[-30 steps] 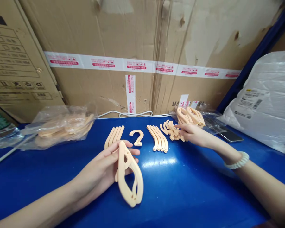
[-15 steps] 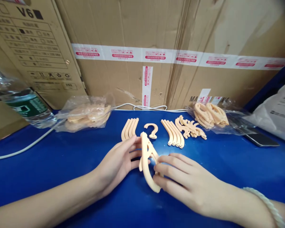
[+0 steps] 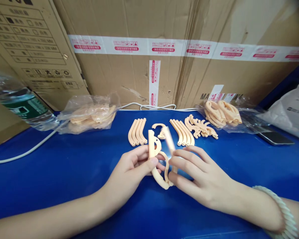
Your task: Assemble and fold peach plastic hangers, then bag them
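Observation:
A cream plastic folding hanger [image 3: 151, 142] is held upright over the blue table, its curved arm bowing down to the right. My left hand [image 3: 137, 164] grips it with the thumb in front and the fingers behind. Between the fingers of my right hand [image 3: 199, 176] is a motion-blurred cream strip [image 3: 169, 140], close beside the hanger; whether the two are joined I cannot tell. Behind them a loose hanger hook [image 3: 159, 126] lies on the table, partly covered. Curved hanger arms lie in a row on the left [image 3: 137, 132] and another row on the right [image 3: 182, 132].
Small curved pieces [image 3: 201, 126] are heaped right of the rows. Plastic bags of cream parts lie at left [image 3: 89, 116] and right [image 3: 223, 113]. A water bottle [image 3: 27, 106], a white cable [image 3: 22, 158], a phone [image 3: 276, 137] and cardboard boxes [image 3: 129, 76] surround the blue table [image 3: 89, 176].
The cream strip in my right hand has swung up and apart from the hanger. My left thumb now presses on the hanger's front. The view has tilted slightly downward.

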Tool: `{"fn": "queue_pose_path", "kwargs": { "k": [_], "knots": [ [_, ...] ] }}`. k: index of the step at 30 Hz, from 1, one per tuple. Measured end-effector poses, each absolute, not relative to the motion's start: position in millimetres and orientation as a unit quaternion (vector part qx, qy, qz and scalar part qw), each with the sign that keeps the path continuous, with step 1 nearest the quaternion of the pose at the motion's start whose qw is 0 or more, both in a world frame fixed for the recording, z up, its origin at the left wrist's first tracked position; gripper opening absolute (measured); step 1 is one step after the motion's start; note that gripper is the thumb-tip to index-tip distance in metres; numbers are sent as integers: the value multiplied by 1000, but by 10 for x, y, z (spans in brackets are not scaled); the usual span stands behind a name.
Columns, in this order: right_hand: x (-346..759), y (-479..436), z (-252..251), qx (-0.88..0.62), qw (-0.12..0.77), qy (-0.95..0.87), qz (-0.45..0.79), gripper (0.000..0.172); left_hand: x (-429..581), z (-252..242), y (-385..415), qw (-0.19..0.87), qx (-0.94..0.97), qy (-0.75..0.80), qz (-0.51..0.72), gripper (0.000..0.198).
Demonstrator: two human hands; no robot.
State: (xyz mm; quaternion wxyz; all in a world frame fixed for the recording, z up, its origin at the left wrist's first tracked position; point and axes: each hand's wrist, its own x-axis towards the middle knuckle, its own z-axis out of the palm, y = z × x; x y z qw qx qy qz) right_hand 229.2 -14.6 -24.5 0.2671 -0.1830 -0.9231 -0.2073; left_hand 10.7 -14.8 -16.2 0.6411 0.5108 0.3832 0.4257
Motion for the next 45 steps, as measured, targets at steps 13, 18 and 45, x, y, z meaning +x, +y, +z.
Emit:
{"fn": "queue_pose_path", "kwargs": {
  "k": [13, 18, 45],
  "knots": [
    [2302, -100, -249, -276, 200, -924, -175, 47, 131, -176, -185, 572, 536, 429, 448, 26],
    [2323, -107, -242, -261, 215, -928, -156, 44, 113, -214, -157, 591, 519, 428, 446, 26],
    [2566, 454, -245, -232, 304, -924, -1, 29, 113, -241, -126, 639, 483, 399, 447, 31]
  ]
}}
